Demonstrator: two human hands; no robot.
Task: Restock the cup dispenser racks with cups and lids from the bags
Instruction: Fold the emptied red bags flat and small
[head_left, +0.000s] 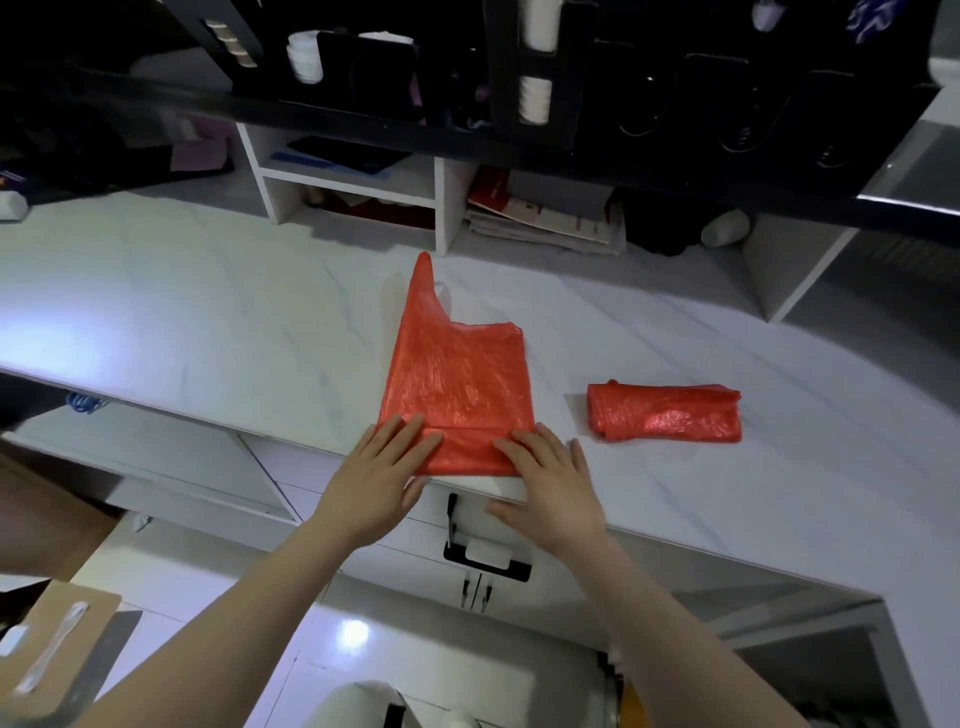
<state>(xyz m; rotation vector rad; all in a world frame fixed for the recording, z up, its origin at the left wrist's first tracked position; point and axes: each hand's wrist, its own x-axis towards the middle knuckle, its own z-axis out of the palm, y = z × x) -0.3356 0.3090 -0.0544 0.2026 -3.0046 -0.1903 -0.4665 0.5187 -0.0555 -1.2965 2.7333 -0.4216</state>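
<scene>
I am working at the wide white marble-veined worktop (208, 312), under the black cup dispenser racks (566, 78), where stacks of white cups (535, 98) are showing in the slots. Judging by that, the filling seems largely done and I am tidying the emptied bags.

The flat, thin red plastic bag (457, 374) is lying at the near edge of the worktop in front of me, one handle pointing away, its bottom strip turned over in a first fold. It is looking limp, crinkled and empty. A second red plastic bag, folded into a small bundle (665, 413), is sitting to its right, apart from it.

My left hand (379, 473) and right hand (550, 483) are lying flat, fingers straight and spread, pressing the fold at its two corners and pinching nothing. Next, I am probably needing to turn the strip over again, keeping even pressure so the slippery film is not skewing.
</scene>
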